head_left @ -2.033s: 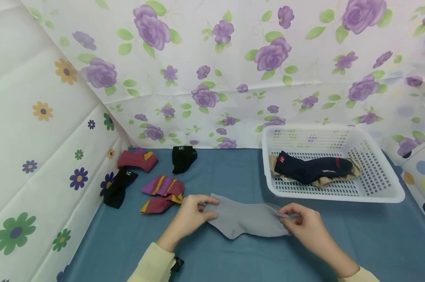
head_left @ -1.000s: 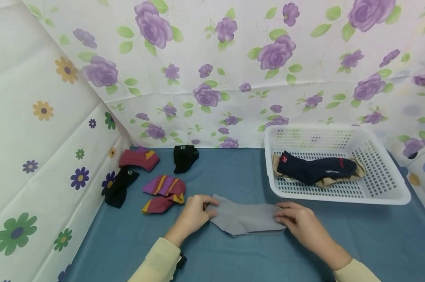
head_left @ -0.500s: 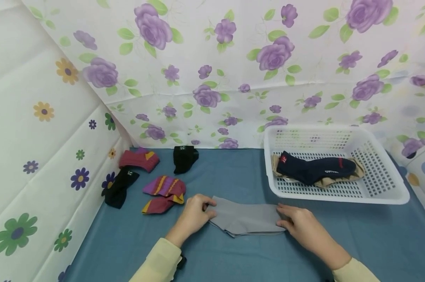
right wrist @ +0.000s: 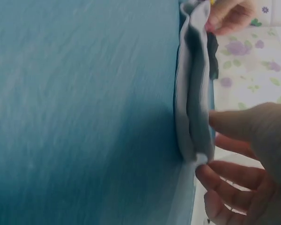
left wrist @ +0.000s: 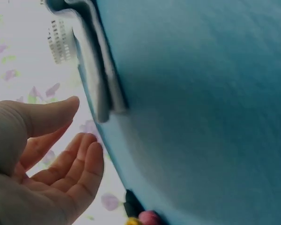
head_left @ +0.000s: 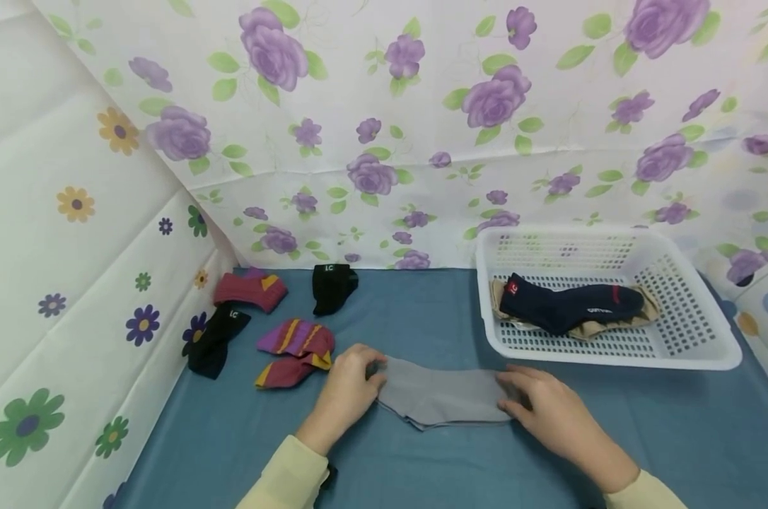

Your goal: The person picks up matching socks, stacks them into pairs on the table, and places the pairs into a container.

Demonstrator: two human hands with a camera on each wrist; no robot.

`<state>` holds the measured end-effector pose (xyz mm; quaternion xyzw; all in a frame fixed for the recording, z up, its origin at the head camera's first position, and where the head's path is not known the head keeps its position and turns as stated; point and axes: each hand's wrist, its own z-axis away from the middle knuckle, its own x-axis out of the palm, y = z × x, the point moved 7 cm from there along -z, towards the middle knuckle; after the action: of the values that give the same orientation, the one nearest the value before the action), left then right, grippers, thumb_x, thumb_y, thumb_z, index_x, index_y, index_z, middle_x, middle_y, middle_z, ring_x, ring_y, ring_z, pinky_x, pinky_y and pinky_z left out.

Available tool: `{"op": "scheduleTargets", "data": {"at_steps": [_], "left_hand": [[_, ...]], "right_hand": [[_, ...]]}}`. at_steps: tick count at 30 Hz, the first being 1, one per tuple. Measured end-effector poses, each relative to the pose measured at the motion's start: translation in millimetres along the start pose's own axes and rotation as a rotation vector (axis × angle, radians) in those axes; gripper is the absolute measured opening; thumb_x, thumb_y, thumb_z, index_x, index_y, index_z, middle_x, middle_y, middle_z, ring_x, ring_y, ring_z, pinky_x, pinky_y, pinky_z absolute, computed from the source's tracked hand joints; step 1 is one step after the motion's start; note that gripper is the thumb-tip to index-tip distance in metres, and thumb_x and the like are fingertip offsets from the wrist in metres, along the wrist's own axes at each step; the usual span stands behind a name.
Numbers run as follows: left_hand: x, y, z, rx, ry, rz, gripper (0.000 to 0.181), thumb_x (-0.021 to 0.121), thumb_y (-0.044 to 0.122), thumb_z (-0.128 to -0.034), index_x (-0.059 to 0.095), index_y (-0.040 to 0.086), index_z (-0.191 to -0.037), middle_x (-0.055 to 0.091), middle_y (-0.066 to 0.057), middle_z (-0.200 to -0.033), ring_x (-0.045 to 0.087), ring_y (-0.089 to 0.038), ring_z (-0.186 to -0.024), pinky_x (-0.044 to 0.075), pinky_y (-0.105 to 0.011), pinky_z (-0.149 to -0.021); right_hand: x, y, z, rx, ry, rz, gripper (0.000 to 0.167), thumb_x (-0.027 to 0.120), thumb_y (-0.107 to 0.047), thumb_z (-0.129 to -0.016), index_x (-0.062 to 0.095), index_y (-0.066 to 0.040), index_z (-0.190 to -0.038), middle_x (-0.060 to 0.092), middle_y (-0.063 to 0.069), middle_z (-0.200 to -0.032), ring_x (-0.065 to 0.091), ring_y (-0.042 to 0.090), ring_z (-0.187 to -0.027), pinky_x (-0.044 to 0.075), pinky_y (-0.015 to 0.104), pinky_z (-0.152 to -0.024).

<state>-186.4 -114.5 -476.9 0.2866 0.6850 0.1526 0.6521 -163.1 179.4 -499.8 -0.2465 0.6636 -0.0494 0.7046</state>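
Two layers of grey sock (head_left: 444,393) lie flat, one on the other, on the blue cloth in the head view. At their left end is my left hand (head_left: 346,390); the left wrist view shows the hand (left wrist: 49,164) with thumb and fingers apart, a gap between it and the grey fabric (left wrist: 92,70). My right hand (head_left: 544,408) rests at the right end. In the right wrist view its thumb touches the side of the grey layers (right wrist: 200,98) and the fingers of the hand (right wrist: 253,164) lie loosely by their end.
A white basket (head_left: 613,359) at the right holds a navy sock (head_left: 549,305) on beige ones. To the left lie black socks (head_left: 333,288) (head_left: 215,343) and maroon striped ones (head_left: 250,290) (head_left: 298,346). Patterned sheets stand behind and at the left.
My left hand has let go of the grey socks and moved slightly left. My right hand's pinch has loosened. Over the last two seconds the grey layers have come down flatter and more aligned.
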Motion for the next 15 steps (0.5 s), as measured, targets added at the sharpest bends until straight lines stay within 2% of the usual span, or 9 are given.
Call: {"op": "scheduleTargets", "data": {"at_steps": [2, 4, 6, 9, 12, 15], "left_hand": [[-0.8, 8.5, 0.8, 0.023, 0.012, -0.003, 0.012, 0.070, 0.015, -0.0837, 0.071, 0.017, -0.096, 0.060, 0.004, -0.098, 0.056, -0.009, -0.081, 0.049, -0.024, -0.067], [1.4, 16.3, 1.5, 0.041, -0.013, 0.012, 0.008, 0.070, 0.016, -0.0839, 0.070, 0.017, -0.092, 0.059, 0.005, -0.093, 0.055, -0.008, -0.076, 0.048, -0.021, -0.064], [6.7, 21.6, 1.9, 0.048, -0.066, 0.036, 0.005, 0.071, 0.019, -0.0836, 0.068, 0.018, -0.088, 0.057, 0.007, -0.086, 0.052, -0.006, -0.071, 0.046, -0.019, -0.060], [17.6, 24.2, 2.4, 0.045, -0.168, 0.068, 0.009, 0.073, 0.024, -0.0815, 0.065, 0.021, -0.081, 0.056, 0.008, -0.076, 0.050, -0.003, -0.065, 0.044, -0.019, -0.056], [28.0, 21.3, 3.2, 0.032, -0.247, 0.064, 0.016, 0.075, 0.032, -0.0790, 0.061, 0.024, -0.076, 0.055, 0.009, -0.072, 0.050, -0.002, -0.062, 0.043, -0.019, -0.055], [34.9, 18.3, 3.9, 0.031, -0.293, 0.053, 0.021, 0.075, 0.039, -0.0767, 0.060, 0.025, -0.075, 0.056, 0.009, -0.073, 0.049, -0.003, -0.061, 0.042, -0.019, -0.054]], "right_hand": [[-4.2, -2.9, 1.6, 0.003, 0.043, 0.007, 0.040, 0.073, -0.039, -0.079, 0.066, -0.025, -0.116, 0.061, 0.003, -0.125, 0.060, 0.024, -0.111, 0.051, 0.046, -0.085], [-8.4, -8.0, 2.8, -0.016, 0.095, 0.007, 0.039, 0.074, -0.036, -0.079, 0.066, -0.025, -0.115, 0.061, 0.003, -0.125, 0.060, 0.023, -0.110, 0.051, 0.045, -0.083], [-12.3, -15.6, 4.2, -0.061, 0.153, 0.024, 0.038, 0.076, -0.033, -0.077, 0.068, -0.023, -0.113, 0.062, 0.003, -0.123, 0.059, 0.023, -0.109, 0.050, 0.045, -0.083], [-14.7, -27.4, 7.3, -0.143, 0.224, 0.041, 0.036, 0.079, -0.026, -0.074, 0.069, -0.020, -0.108, 0.063, 0.002, -0.119, 0.058, 0.019, -0.108, 0.050, 0.041, -0.084], [-10.9, -34.8, 9.9, -0.196, 0.232, 0.049, 0.032, 0.079, -0.023, -0.074, 0.070, -0.021, -0.105, 0.065, -0.003, -0.114, 0.059, 0.013, -0.105, 0.052, 0.034, -0.083], [-4.1, -34.9, 11.0, -0.195, 0.200, 0.054, 0.030, 0.078, -0.024, -0.075, 0.070, -0.023, -0.104, 0.066, -0.007, -0.108, 0.060, 0.009, -0.101, 0.053, 0.030, -0.079]]}}
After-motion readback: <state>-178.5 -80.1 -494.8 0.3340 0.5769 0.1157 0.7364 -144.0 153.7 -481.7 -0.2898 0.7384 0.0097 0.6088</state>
